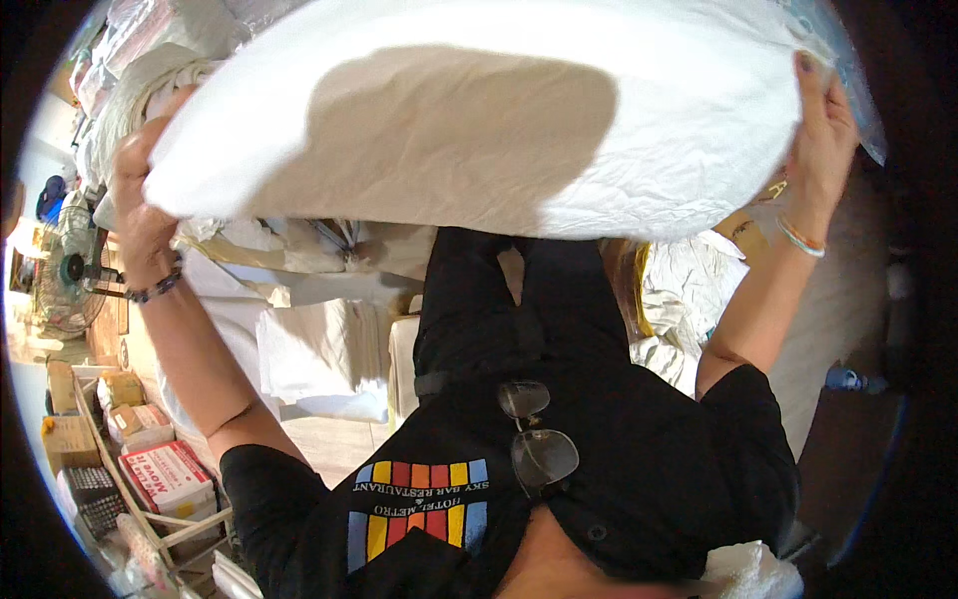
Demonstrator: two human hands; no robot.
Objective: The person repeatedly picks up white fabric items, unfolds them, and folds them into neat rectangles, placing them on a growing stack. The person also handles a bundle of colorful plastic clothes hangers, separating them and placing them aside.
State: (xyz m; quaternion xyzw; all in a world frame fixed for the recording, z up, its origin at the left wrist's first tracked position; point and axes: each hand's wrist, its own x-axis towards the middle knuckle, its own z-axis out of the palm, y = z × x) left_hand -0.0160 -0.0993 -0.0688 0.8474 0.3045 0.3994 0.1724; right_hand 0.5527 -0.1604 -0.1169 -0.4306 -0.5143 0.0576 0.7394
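Observation:
A large piece of white cloth is stretched wide across the top of the head view, held up between both hands, with a broad shadow over its middle. My left hand, with a dark beaded bracelet at the wrist, grips its left edge; some fingers are hidden behind the fabric. At the opposite edge, my right hand pinches the cloth between the thumb and fingers. A pale band circles that wrist. Below the cloth, a stack of folded white cloths lies to the left of my legs.
Crumpled white fabric fills a yellow-edged bag or container right of my legs. An electric fan stands at far left, above a rack holding several boxes. More white cloths and plastic-wrapped bundles are piled at upper left.

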